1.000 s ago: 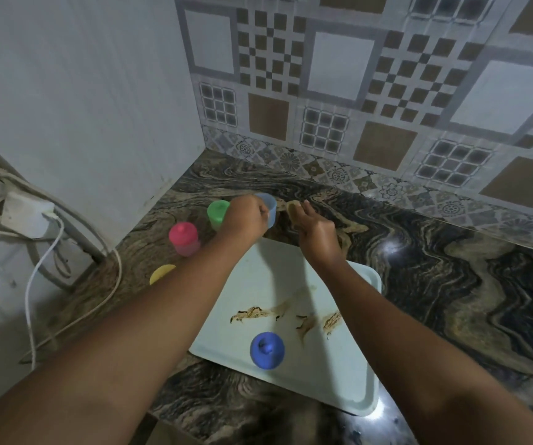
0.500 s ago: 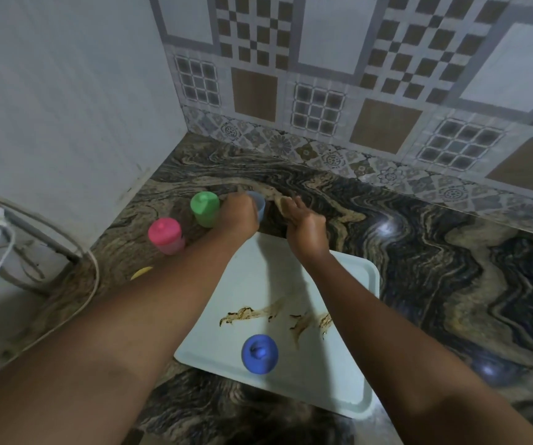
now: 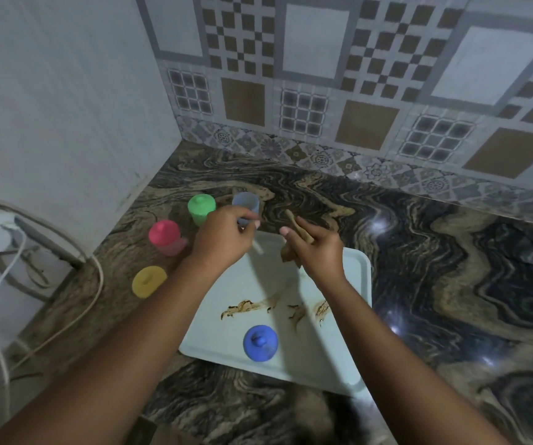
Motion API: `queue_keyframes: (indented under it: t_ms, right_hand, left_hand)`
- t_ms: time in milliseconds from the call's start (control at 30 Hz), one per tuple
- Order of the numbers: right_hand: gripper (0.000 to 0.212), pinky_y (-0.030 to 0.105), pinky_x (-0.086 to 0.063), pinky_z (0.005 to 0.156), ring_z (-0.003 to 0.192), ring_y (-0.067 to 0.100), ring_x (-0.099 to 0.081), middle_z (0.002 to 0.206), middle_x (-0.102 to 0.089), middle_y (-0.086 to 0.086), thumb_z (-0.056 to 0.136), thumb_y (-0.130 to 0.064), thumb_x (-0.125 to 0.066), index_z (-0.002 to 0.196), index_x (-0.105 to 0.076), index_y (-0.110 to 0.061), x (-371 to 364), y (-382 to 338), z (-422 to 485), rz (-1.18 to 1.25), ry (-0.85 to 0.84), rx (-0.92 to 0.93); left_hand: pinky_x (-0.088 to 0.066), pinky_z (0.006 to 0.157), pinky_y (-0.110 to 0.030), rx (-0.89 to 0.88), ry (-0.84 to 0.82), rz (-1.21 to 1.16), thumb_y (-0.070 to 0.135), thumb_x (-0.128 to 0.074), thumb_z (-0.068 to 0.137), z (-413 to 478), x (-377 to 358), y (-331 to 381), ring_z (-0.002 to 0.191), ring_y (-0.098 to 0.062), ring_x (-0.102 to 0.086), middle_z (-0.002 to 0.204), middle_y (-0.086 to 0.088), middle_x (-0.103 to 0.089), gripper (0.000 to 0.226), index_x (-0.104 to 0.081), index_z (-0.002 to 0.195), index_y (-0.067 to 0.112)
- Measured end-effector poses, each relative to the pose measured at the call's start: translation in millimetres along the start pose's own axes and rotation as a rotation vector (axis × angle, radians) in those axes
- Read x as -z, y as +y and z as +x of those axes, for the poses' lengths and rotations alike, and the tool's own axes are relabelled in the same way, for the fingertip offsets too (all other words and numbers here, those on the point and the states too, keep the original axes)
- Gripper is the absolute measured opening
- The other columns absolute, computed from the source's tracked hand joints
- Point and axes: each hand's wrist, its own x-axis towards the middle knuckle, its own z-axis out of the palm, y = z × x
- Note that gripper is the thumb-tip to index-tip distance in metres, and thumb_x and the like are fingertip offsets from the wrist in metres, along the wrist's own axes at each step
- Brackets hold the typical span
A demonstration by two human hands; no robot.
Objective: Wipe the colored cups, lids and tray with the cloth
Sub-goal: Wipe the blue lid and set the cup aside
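A pale tray (image 3: 348, 342) with brown smears lies on the marbled counter, and a blue lid (image 3: 260, 343) rests on its near part. Just beyond the tray's far edge a lidless blue cup (image 3: 246, 200) stands upright. My left hand (image 3: 223, 242) pinches its lower front. My right hand (image 3: 318, 252) hovers over the tray's far edge, closed on a crumpled brown cloth (image 3: 292, 252), a short gap right of the cup. To the left stand a green lidded cup (image 3: 201, 207) and a pink lidded cup (image 3: 164, 237). A yellow lid (image 3: 149, 281) lies nearer.
A white side wall (image 3: 66, 123) rises close behind the cups and a tiled wall (image 3: 355, 91) closes the back. Cables (image 3: 1, 309) and a plug hang at the left counter edge. Bare marbled counter (image 3: 451, 268) stretches right of the tray.
My left hand has slid down the blue cup, so more of the cup shows. The cloth in my right hand has come away from the cup toward the tray.
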Motion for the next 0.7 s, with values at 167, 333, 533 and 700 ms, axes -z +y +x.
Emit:
queue_keyframes:
  t_ms: [167, 333, 533, 700]
  right_hand:
    - [0.043, 0.033, -0.06, 0.081, 0.077, 0.005, -0.072, 0.088, -0.08, 0.003, 0.086, -0.045, -0.077, 0.125, -0.071, -0.025, 17, 15, -60, -0.076, -0.017, 0.021]
    - [0.036, 0.033, -0.053, 0.103, 0.115, 0.0, -0.065, 0.122, -0.065, -0.026, 0.09, -0.023, -0.076, 0.124, -0.069, -0.032, 24, 34, -122, -0.102, -0.094, 0.154]
    - [0.043, 0.025, -0.045, 0.111, 0.133, -0.008, -0.047, 0.132, -0.065, -0.003, 0.09, -0.034, -0.071, 0.13, -0.068, -0.017, 33, 61, -153, -0.23, -0.102, 0.285]
    - [0.041, 0.014, -0.042, 0.107, 0.132, -0.005, -0.048, 0.13, -0.065, -0.004, 0.089, -0.021, -0.077, 0.129, -0.068, -0.013, 31, 68, -164, -0.272, -0.143, 0.334]
  left_hand:
    - [-0.051, 0.071, -0.023, 0.035, -0.232, 0.041, 0.034, -0.072, 0.087, -70, -10, -3, 0.064, 0.006, -0.055, 0.084, 0.021, -0.069, 0.015, -0.074, 0.1, 0.029]
    - [-0.054, 0.086, -0.031, 0.042, -0.37, 0.094, 0.036, -0.076, 0.083, -122, -35, -23, 0.096, -0.015, -0.067, 0.112, 0.007, -0.07, 0.03, -0.073, 0.112, 0.026]
    - [-0.05, 0.092, -0.037, -0.052, -0.396, 0.209, 0.027, -0.069, 0.089, -153, -51, -38, 0.111, -0.024, -0.059, 0.117, -0.002, -0.066, 0.031, -0.07, 0.121, 0.025]
    - [-0.05, 0.084, -0.04, -0.07, -0.366, 0.3, 0.024, -0.064, 0.091, -161, -57, -41, 0.106, -0.026, -0.056, 0.107, -0.002, -0.065, 0.024, -0.071, 0.114, 0.029]
